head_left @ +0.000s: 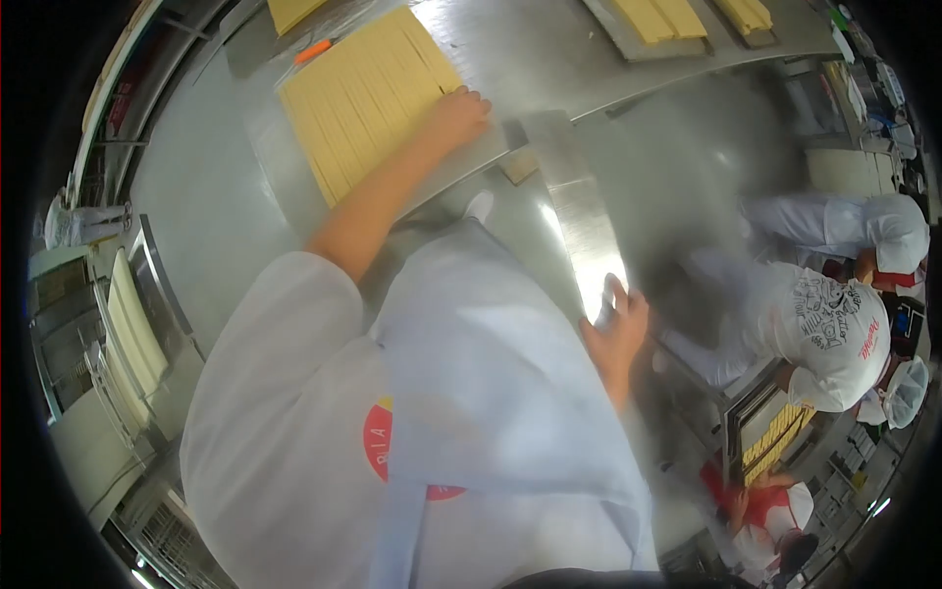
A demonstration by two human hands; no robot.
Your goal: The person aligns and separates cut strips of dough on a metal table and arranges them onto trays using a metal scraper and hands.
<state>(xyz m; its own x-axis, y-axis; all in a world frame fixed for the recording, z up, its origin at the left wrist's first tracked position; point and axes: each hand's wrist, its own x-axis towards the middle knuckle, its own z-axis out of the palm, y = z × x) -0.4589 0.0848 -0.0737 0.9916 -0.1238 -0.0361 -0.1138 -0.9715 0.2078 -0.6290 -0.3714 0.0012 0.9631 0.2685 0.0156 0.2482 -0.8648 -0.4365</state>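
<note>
A flat sheet of yellow dough (363,98), cut into long strips, lies on the steel worktable. My left hand (463,110) is closed at its right edge, fingers curled on the outermost dough strip; the exact grip is partly hidden. A narrow gap shows beside that strip. Low on the right, my right hand (618,334) grips the near end of a long, narrow metal tray (574,191). The tray's far end reaches the table edge, and its upper face carries no dough. An orange-handled knife (314,51) lies by the sheet's upper left edge.
More yellow dough strips (662,18) rest on metal trays at the back right. At right, a co-worker in a white shirt (824,324) bends beside a rack of dough pieces (775,442). Another person in red and white (770,510) is lower right. Pale dough-like sheets (132,324) hang at left.
</note>
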